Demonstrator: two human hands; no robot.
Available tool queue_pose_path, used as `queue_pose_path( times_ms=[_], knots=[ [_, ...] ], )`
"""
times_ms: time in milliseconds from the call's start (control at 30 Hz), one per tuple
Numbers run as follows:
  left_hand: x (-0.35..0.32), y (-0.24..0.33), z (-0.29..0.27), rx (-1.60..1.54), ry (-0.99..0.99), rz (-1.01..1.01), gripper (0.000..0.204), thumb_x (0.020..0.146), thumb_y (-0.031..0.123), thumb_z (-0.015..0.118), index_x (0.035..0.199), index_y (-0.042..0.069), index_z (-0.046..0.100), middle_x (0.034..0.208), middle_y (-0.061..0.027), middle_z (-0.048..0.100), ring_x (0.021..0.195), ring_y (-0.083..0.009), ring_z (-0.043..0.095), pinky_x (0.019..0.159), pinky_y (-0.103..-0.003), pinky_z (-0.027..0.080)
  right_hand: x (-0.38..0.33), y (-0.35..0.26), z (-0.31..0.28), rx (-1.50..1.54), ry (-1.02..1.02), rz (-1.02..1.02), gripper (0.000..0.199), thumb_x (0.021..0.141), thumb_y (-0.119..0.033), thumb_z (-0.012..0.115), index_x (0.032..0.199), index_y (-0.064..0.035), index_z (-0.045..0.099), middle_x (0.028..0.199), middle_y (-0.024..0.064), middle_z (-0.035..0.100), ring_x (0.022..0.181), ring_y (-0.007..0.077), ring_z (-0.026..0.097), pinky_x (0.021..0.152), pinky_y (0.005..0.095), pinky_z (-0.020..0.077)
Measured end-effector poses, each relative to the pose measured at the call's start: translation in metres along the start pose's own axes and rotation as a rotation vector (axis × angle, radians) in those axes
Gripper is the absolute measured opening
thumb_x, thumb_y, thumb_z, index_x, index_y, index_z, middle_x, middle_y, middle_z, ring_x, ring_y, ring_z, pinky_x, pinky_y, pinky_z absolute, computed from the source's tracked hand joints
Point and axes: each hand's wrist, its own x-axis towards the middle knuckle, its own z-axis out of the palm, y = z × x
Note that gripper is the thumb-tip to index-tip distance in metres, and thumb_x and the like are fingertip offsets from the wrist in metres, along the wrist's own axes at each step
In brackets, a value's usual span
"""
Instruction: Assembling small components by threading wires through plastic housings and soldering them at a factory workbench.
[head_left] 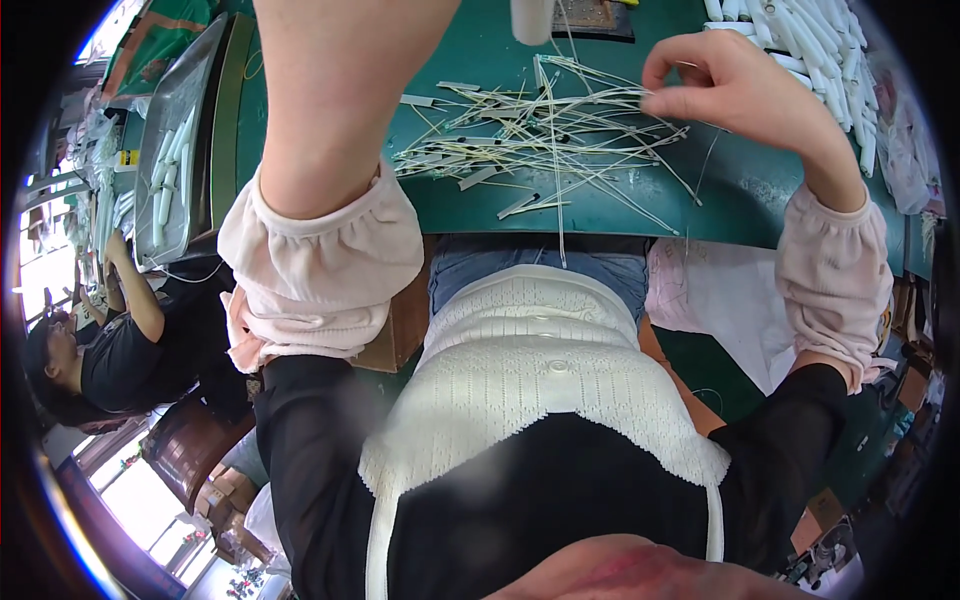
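My right hand is above the right end of a loose pile of thin pale wires on the green table. Its thumb and forefinger are pinched together at the tip of a thin wire. Several wires carry small flat pieces at their left ends. My left forearm reaches up past the upper edge, so the left hand is out of the picture. A white tube shows at the top middle, cut off by the edge, with thin wires beside it.
White tubes are heaped at the far right, next to clear plastic bags. On the left, a clear tray holds more white tubes. A co-worker in black sits beyond it. A dark board lies at the table's back.
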Motion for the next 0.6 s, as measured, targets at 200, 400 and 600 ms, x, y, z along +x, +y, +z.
queue_pose_path(
  times_ms=[200, 400, 600],
  knots=[
    [0.002, -0.007, -0.012, 0.005, 0.006, -0.008, 0.013, 0.091, 0.013, 0.061, 0.098, 0.002, 0.061, 0.082, -0.0043, 0.062, 0.068, -0.0079, 0.059, 0.060, -0.021, 0.053, -0.006, 0.011, -0.006, -0.079, 0.106, -0.093, 0.013, 0.081, -0.013, 0.064, 0.085, -0.0007, 0.062, 0.054, 0.0008, 0.042, 0.049, 0.0079, 0.036, 0.045, 0.0263, 0.0277],
    [0.004, -0.008, 0.000, -0.049, -0.010, -0.025, 0.013, 0.091, 0.012, 0.061, 0.099, 0.001, 0.061, 0.083, -0.0034, 0.061, 0.070, -0.0074, 0.059, 0.060, -0.021, 0.053, -0.012, -0.031, -0.028, -0.294, 0.107, -0.015, 0.011, 0.085, -0.014, 0.061, 0.086, -0.0031, 0.059, 0.061, 0.0093, 0.058, 0.051, 0.0205, 0.056, 0.050, 0.0298, 0.0441],
    [0.016, -0.007, 0.008, -0.097, -0.083, 0.055, 0.014, 0.091, 0.013, 0.061, 0.097, 0.000, 0.061, 0.082, -0.0034, 0.062, 0.071, -0.0072, 0.059, 0.061, -0.022, 0.053, -0.008, -0.047, -0.024, -0.503, 0.225, -0.131, 0.018, 0.077, -0.022, 0.065, 0.085, -0.0063, 0.066, 0.065, 0.0136, 0.061, 0.062, 0.0337, 0.061, 0.057, 0.0401, 0.0476]
  ],
)
